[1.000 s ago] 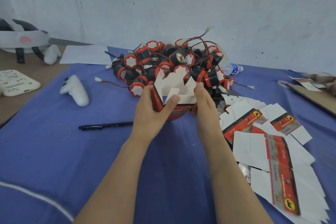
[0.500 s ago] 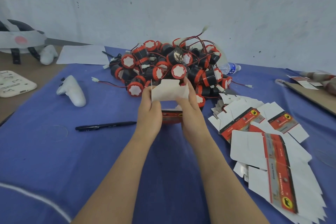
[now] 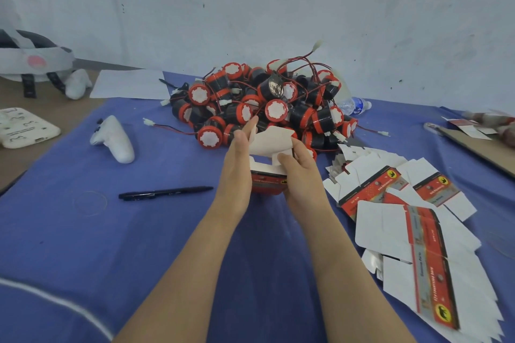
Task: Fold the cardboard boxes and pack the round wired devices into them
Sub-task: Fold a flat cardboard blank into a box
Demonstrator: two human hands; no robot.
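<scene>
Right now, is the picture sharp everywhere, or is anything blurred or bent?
Head view: cardboard box and round wired devices sharp; clutter at the right edge smeared; flat cartons stretched by the wide lens; light soft, no glare.

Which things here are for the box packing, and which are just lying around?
Job: half-folded red-and-white cardboard box; flat red-and-white box blanks; black-and-red round wired devices.
Lying about: black pen; white handheld controller; clear plastic bottle; white paper sheet.

Moderately bright, soft, even light; source cannot be told. Wall (image 3: 278, 8) at 12 o'clock pale and flat. Faint soft shadows on cloth (image 3: 69, 245) near centre. Edges bow at 3 and 9 o'clock. Clutter (image 3: 487, 122) at 3 o'clock smeared; centre sharper.
</scene>
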